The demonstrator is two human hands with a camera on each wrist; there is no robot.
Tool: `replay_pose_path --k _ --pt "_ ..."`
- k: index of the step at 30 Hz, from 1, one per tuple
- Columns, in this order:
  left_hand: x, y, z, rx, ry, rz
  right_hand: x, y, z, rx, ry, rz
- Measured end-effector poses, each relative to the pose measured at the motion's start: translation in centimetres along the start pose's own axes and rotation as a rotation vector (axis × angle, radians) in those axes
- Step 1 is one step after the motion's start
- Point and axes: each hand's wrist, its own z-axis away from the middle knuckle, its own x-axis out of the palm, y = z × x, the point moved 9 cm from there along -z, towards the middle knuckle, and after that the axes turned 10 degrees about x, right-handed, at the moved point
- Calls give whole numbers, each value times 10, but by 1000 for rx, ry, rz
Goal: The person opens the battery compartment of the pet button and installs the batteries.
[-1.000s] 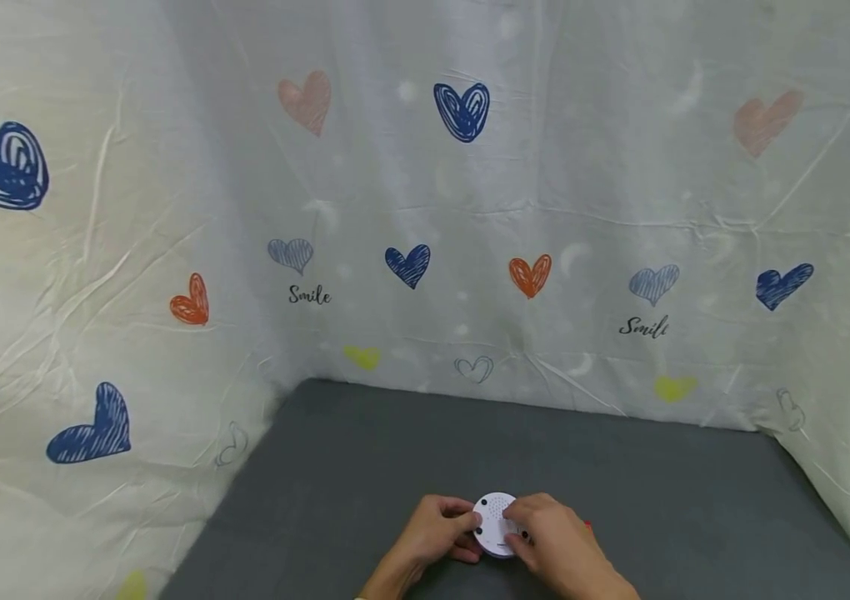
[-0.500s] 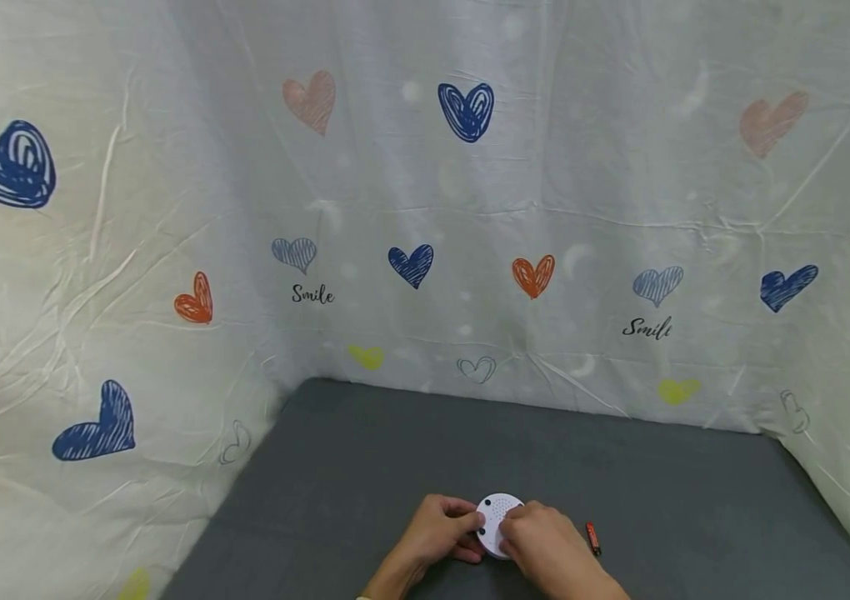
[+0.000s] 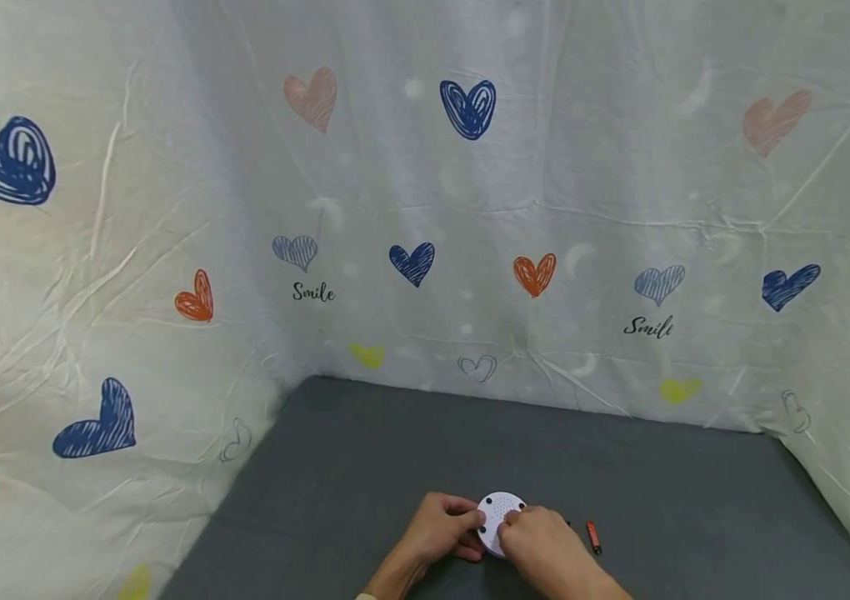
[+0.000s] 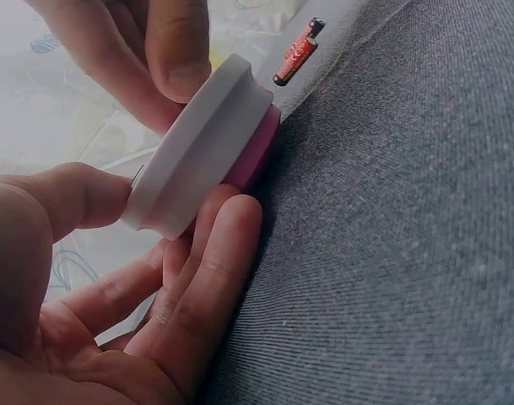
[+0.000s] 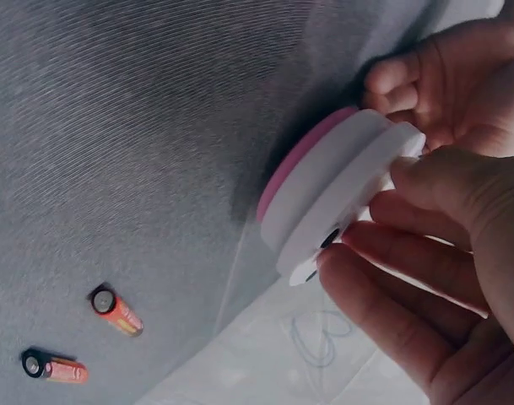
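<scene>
A round white device (image 3: 496,504) with a patch of small holes and black dots on its face is held close over the grey table. Its far side carries a pink layer (image 4: 255,152), and a groove runs round its white edge. My left hand (image 3: 440,527) grips its left rim, thumb on the face and fingers behind. Against the face lie the thumb and bent fingers of my right hand (image 3: 548,546), covering its lower right part. In the right wrist view, that hand's thumb presses near one edge while a fingertip sits by a black dot (image 5: 329,238).
Two small red-and-black batteries, one nearer (image 5: 117,310) and one farther (image 5: 54,367), lie on the grey tabletop (image 3: 365,450) to the right of my right hand. A pale curtain printed with hearts (image 3: 410,265) surrounds the table at the back and sides.
My right hand has shifted slightly down over the device's face, its fingers drawn in more tightly. The batteries beside it have come into sight. The left hand keeps its grip.
</scene>
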Motion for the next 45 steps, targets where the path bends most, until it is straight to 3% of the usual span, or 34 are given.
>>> replay_pose_path --k 7,14,20,25,29,31,34,41,45 --pt "1 0 -1 -5 -3 -2 5 -8 3 -85 -8 32" --pt "0 0 -1 -14 2 -12 6 -11 9 -162 51 112" --pt "-3 -1 -1 -22 15 -36 5 -8 8 -161 14 52" --pt "-2 -2 0 -15 30 -29 -2 -2 7 -105 126 -23" --pt "-2 -3 -1 -19 33 -31 -5 -6 9 -119 234 30" --pt "-2 -3 -1 -21 33 -32 -5 -7 9 -130 248 33" --pt "-2 -3 -1 -22 33 -31 -4 -3 8 -109 206 -36" --pt "-2 -3 -1 -11 24 -19 6 15 4 14 -45 -267" --pt "-1 -3 0 -15 24 -17 7 17 4 17 -53 -273"
